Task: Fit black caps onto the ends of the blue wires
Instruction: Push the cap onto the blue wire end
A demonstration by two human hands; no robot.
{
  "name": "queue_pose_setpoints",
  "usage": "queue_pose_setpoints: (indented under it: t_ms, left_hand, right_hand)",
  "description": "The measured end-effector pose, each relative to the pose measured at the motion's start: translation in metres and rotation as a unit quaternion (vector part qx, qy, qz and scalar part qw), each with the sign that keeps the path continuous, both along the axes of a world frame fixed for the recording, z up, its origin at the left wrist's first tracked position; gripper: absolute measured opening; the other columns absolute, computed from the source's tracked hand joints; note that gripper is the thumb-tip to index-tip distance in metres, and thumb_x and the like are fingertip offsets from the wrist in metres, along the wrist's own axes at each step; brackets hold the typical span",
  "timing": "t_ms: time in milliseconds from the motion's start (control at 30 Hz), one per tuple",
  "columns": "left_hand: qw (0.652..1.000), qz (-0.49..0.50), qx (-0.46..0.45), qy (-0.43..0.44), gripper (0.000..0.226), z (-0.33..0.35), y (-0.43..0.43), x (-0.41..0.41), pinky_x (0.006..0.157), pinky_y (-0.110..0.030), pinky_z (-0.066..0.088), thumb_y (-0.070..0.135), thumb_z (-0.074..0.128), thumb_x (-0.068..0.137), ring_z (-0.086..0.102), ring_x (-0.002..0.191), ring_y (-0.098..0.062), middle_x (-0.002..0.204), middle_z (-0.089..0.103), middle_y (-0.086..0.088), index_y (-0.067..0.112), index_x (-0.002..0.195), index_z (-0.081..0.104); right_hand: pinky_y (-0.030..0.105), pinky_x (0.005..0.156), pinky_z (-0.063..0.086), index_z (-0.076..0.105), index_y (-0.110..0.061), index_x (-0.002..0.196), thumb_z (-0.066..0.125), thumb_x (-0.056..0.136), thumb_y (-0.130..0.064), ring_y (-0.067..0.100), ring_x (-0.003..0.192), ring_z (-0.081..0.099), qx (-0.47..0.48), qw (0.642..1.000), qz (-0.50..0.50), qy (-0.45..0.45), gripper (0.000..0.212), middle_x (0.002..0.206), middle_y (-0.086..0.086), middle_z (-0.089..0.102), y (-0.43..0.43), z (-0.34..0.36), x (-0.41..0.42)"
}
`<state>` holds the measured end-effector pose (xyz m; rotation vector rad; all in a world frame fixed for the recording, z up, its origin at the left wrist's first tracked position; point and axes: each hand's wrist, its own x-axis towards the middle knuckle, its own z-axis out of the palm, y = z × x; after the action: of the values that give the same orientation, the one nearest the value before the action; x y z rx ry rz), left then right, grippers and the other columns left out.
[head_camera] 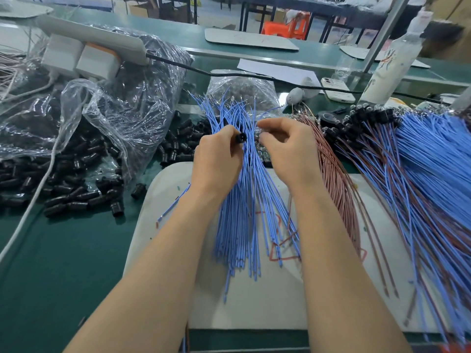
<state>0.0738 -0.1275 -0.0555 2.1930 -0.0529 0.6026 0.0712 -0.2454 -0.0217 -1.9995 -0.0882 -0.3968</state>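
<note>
A black cap (240, 138) was pinched in the left hand (216, 156) over the fanned blue wires (244, 205), which were spread on the white mat (163, 200). The right hand (288, 149) was curled just beside it; what it gripped could not be told. Loose caps (76, 192) were heaped at left.

Your blue wires (237, 212) fan loosely across the white mat (163, 189). Left of it lie heaped black caps (76, 200); your left hand (216, 159) pinches one black cap (240, 138).
</note>
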Motion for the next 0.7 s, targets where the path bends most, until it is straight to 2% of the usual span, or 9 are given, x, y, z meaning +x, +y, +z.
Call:
queue_pose_setpoints:
  t_ms: [233, 433, 700]
  left_hand:
    - [0.999, -0.012, -0.036, -0.025, 0.006, -0.0032, 0.0058, 0.0037, 0.072, -0.041, 0.052, 0.009, 0.06, 0.087, 0.065, 0.073, -0.028, 0.075, 0.07, -0.008, 0.006, 0.084, 0.064]
    - [0.999, -0.014, -0.039, -0.033, 0.007, -0.0034, 0.0055, 0.0046, 0.073, -0.042, 0.053, 0.009, 0.059, 0.087, 0.065, 0.073, -0.029, 0.074, 0.069, -0.009, 0.005, 0.085, 0.064]
    - [0.999, -0.006, -0.014, -0.042, 0.009, -0.0008, 0.0046, 0.0013, 0.073, -0.043, 0.051, 0.013, 0.06, 0.088, 0.064, 0.074, -0.031, 0.075, 0.069, -0.009, 0.006, 0.083, 0.063]
  right_hand:
    - [0.04, 0.086, 0.055, 0.066, -0.013, 0.091, 0.066, 0.085, -0.004, 0.02, 0.085, 0.068, 0.037, 0.998, 0.045, -0.026, 0.011, 0.088, 0.004, 0.07, -0.005, 0.0028, -0.0016]
    - [0.032, 0.086, 0.056, 0.068, -0.014, 0.09, 0.065, 0.084, 0.002, 0.013, 0.083, 0.069, 0.036, 0.995, 0.09, -0.022, 0.017, 0.086, 0.001, 0.071, -0.0079, 0.0073, -0.0044]
    - [0.039, 0.08, 0.057, 0.068, -0.017, 0.089, 0.067, 0.087, -0.012, 0.016, 0.078, 0.068, -0.022, 0.996, 0.075, -0.046, 0.005, 0.08, 0.0, 0.07, -0.008, 0.0085, -0.0073]
